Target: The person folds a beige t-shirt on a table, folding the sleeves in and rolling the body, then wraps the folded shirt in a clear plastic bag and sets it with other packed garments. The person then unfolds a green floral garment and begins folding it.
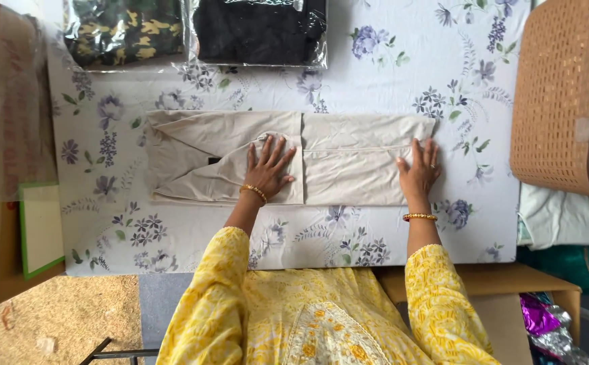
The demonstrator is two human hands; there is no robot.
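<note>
A folded beige garment (348, 159) lies flat across the middle of a table covered with a white floral cloth (389, 61). My left hand (267, 169) rests palm down with fingers spread near the garment's centre fold. My right hand (419, 169) presses flat on the garment's right end, fingers together and pointing away from me. Both wrists wear gold bangles, and my sleeves are yellow with a white pattern. Neither hand grips anything.
Two garments in clear plastic bags lie at the table's far edge: a camouflage one (122, 30) and a black one (260, 30). A woven tan basket (558, 94) stands at the right. A green-framed board (41, 226) leans at the left. Shiny purple and silver material (544, 321) lies lower right.
</note>
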